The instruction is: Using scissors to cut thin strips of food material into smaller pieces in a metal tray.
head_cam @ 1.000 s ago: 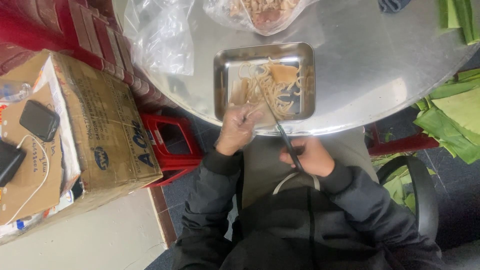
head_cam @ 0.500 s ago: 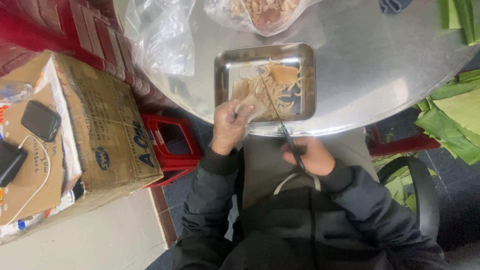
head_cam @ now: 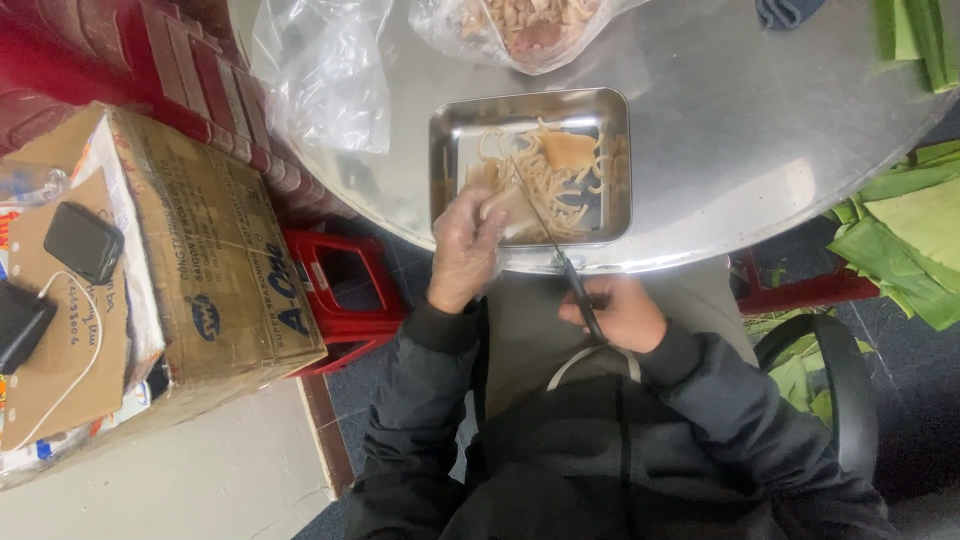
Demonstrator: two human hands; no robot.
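Round shiny metal surface (head_cam: 750, 120) fills the top of the frame, rectangular steel tray (head_cam: 617, 160) at its near edge, centre. Left hand (head_cam: 465, 245) pinches a pale flat strip of food (head_cam: 510, 208) over the tray's lower left part. Right hand (head_cam: 615, 312) sits below the surface edge, clenched on dark-handled scissors (head_cam: 560, 262); blades run diagonally up-left toward the strip, tips just beside it. Pale shredded strips (head_cam: 555, 175) lie in the tray. Brown cardboard box (head_cam: 200, 240) at left.
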